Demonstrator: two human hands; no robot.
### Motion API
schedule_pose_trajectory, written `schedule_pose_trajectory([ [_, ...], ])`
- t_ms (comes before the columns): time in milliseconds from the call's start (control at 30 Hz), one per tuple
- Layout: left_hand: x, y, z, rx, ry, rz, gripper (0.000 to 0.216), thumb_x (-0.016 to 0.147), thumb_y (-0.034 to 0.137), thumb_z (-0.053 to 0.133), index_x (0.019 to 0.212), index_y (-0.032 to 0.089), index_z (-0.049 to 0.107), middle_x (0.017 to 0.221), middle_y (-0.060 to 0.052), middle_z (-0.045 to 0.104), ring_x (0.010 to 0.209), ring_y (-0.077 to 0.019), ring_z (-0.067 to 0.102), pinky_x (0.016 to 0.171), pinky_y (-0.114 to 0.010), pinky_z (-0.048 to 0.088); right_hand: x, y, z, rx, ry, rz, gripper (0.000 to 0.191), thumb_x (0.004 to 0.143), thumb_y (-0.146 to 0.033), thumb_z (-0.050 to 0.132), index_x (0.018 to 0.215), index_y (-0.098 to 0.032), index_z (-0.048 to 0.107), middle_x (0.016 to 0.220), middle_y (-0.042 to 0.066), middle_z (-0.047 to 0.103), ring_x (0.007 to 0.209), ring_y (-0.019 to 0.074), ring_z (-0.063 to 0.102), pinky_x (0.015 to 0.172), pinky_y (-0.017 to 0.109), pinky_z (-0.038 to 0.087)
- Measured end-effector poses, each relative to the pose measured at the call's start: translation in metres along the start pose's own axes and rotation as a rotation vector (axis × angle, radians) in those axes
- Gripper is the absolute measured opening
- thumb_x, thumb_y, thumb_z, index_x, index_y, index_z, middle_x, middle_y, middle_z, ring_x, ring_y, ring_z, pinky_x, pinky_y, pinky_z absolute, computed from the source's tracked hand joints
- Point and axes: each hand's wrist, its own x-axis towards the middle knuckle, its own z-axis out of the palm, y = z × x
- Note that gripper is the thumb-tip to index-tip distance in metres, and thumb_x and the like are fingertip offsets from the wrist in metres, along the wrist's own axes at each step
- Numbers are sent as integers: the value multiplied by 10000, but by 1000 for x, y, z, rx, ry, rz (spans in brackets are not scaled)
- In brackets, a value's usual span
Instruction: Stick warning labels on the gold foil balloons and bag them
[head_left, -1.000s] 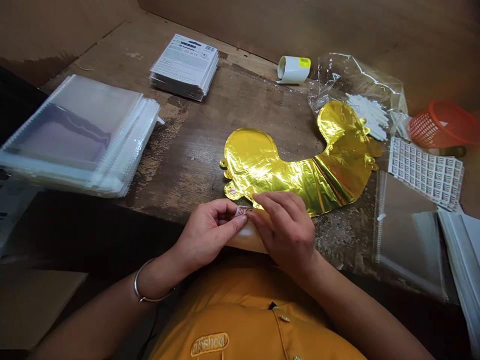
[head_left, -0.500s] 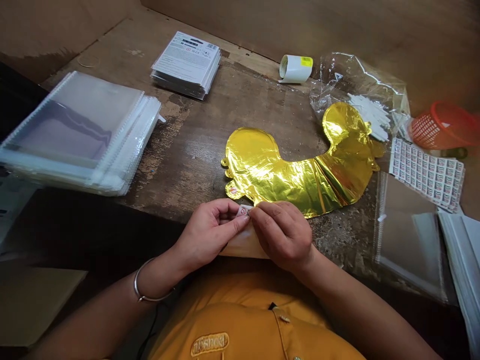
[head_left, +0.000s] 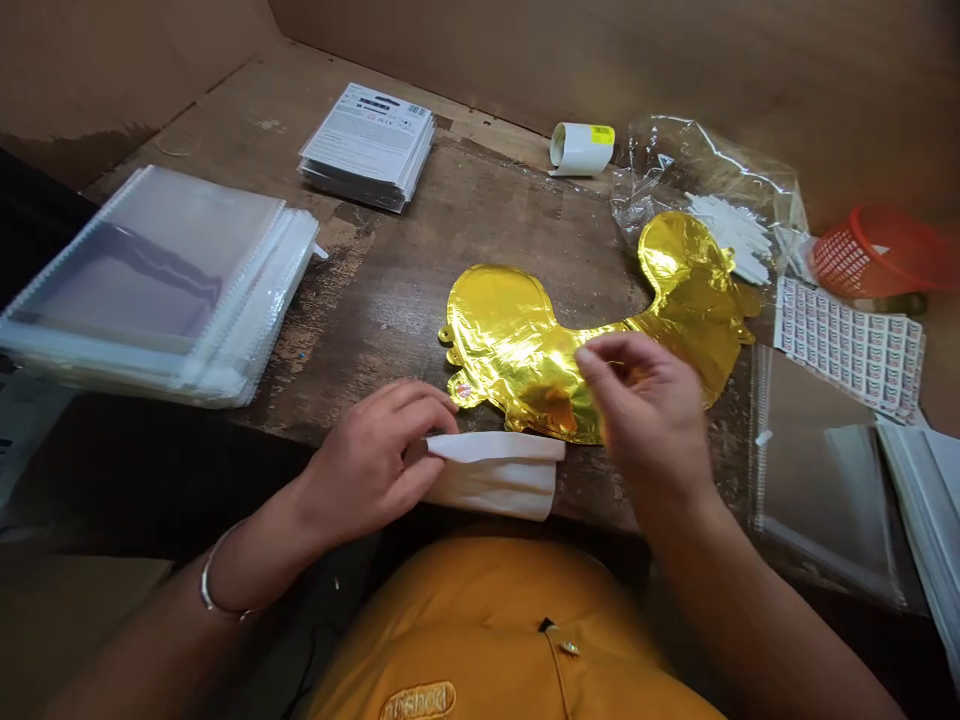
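Observation:
A flat gold foil balloon (head_left: 502,335), curved in shape, lies on the table with small tabs along its edge. A small printed mark sits on its lower left tab. At the table's front edge hangs a white strip (head_left: 499,480), of cloth or paper, I cannot tell which. My left hand (head_left: 375,455) is closed at the strip's left end, its thumb and fingers around the corner. Over the balloon's middle is my right hand (head_left: 660,415), thumb and forefinger pinched together; whatever they hold, if anything, is hidden.
Clear plastic sleeves (head_left: 150,290) are stacked at left, with packaged cards (head_left: 367,145) behind. A white roll (head_left: 583,150), a clear bag (head_left: 720,160) of white pieces and a red basket (head_left: 877,250) stand at the back. A sticker sheet (head_left: 851,345) lies right, above another sleeve (head_left: 817,480).
My hands have parted: the right went up and right over the balloon, the left slightly left. The small printed label between them is out of sight. More of the white strip shows.

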Motion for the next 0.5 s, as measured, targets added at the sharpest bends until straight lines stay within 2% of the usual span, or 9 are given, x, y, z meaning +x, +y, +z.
schedule_pose_trajectory([
  [67,5,-9,-3,217,-65,208,133,764,119,551,869,173,613,1310,-108,597,1268,-292,504,1104,-488,323,5,4,11,-17,-102,-3,78,828,-243,612,767,-199,632,793,27,630,765,176,584,704,335,459],
  [133,11,-17,0,329,-145,307,125,773,110,550,871,173,596,1393,-118,538,1355,-295,416,1172,-540,161,6,7,26,-88,-146,-24,94,817,-247,610,741,-198,637,785,30,626,797,190,574,743,354,444],
  [167,14,-20,3,352,-175,323,130,774,99,541,872,170,588,1392,-127,538,1359,-286,414,1180,-545,128,5,9,33,-116,-148,-20,103,815,-245,606,728,-196,635,773,31,619,799,193,565,747,358,437],
  [300,16,-28,11,357,-198,322,150,774,74,509,886,155,571,1357,-169,562,1335,-263,453,1184,-527,162,4,15,49,-158,-171,19,127,809,-235,597,693,-191,623,750,38,603,774,191,536,722,350,420],
  [500,13,-31,13,370,-182,351,137,796,86,500,904,138,566,1338,-191,571,1333,-280,452,1167,-530,238,2,17,51,-150,-187,30,165,817,-242,602,662,-188,617,722,38,605,754,187,528,707,345,413],
])
